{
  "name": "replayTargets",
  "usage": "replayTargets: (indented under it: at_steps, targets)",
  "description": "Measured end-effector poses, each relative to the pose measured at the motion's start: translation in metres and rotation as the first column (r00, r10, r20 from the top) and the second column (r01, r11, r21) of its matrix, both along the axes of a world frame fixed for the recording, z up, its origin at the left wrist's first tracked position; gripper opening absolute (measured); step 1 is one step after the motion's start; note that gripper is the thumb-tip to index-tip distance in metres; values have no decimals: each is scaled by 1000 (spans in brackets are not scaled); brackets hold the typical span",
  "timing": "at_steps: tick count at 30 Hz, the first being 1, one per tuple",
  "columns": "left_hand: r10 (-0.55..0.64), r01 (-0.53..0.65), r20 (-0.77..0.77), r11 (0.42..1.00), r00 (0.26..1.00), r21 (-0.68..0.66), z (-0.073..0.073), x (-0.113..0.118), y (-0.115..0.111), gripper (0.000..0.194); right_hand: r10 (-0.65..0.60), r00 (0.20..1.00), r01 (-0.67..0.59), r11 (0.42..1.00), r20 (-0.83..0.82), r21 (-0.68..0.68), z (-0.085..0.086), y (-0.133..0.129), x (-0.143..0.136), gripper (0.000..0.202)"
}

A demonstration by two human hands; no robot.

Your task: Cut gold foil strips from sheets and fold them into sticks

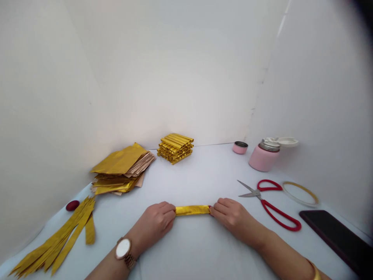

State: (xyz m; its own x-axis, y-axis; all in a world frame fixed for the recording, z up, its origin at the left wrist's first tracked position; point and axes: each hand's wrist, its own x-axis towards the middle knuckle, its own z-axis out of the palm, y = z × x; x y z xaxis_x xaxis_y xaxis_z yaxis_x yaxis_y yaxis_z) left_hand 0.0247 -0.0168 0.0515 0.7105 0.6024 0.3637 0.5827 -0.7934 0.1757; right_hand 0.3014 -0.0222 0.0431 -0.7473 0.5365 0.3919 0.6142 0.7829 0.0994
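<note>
A narrow gold foil paper strip (pixel 192 210) stretches level between my two hands, close over the white table. My left hand (pixel 159 218), with a watch (pixel 123 249) on its wrist, is closed on the strip's left end. At the right end, the fingers of my right hand (pixel 231 216) pinch the strip; my fingertips hide that end. Beyond my hands, a stack of gold folded paper tubes (pixel 175 147) lies in crossed layers near the back wall.
Left are a pile of gold paper sheets (pixel 122 163), gold paper strips (pixel 58 241) and a dark red oval object (pixel 72 205). Right are opened red-handled scissors (pixel 271 202), a roll of tape (pixel 303 192), a black phone (pixel 338 237), a pink bottle (pixel 262 157) and a pink cap (pixel 240 148).
</note>
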Motion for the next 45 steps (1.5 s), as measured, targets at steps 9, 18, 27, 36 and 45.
replayTargets:
  at_steps: [9, 18, 27, 36, 45]
  targets:
    - [64, -87, -161, 986, 985, -139, 9, 3, -5, 22, -1, 998, 7, 993, 55, -122, 0, 0, 0, 24]
    - [85, -118, -275, 988, 958, -104, 10, 18, -11, 18, -85, 993, 104, 965, 87, -242, 8, -11, 0, 22]
    - [-36, 35, -124, 999, 992, -16, -5, 17, -8, 23, -117, 993, 117, 937, 19, -329, 15, -13, 1, 22]
    - [-13, 6, -154, 999, 988, -44, -2, 19, -14, 23, -135, 991, 122, 918, -8, -376, 17, -12, 0, 23]
    - [-18, -8, -123, 979, 992, -206, 8, 30, -18, 34, -145, 988, 110, 907, -57, -407, 17, -14, 1, 24]
